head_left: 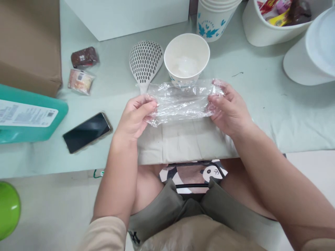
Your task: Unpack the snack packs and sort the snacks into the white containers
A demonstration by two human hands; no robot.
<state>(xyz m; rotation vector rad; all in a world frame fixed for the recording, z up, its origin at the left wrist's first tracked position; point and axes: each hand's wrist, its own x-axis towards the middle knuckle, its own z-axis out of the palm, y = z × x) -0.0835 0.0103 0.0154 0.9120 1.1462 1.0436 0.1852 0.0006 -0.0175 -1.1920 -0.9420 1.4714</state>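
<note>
A crinkled sheet of clear plastic film is stretched between my two hands above the table's near edge. My left hand is closed on its left end, thumb pressed against the fingers. At the other end, my right hand pinches the film in the same way. Just beyond the film stands a white paper bowl, its lower front seen partly through the plastic. To the bowl's left lies a grey slotted skimmer, the end of its handle hidden behind the film and my left hand.
Left on the table are a phone, two small wrapped snacks, a teal jug and a cardboard box. Behind stand a white box, stacked paper cups, a snack bin and a white canister.
</note>
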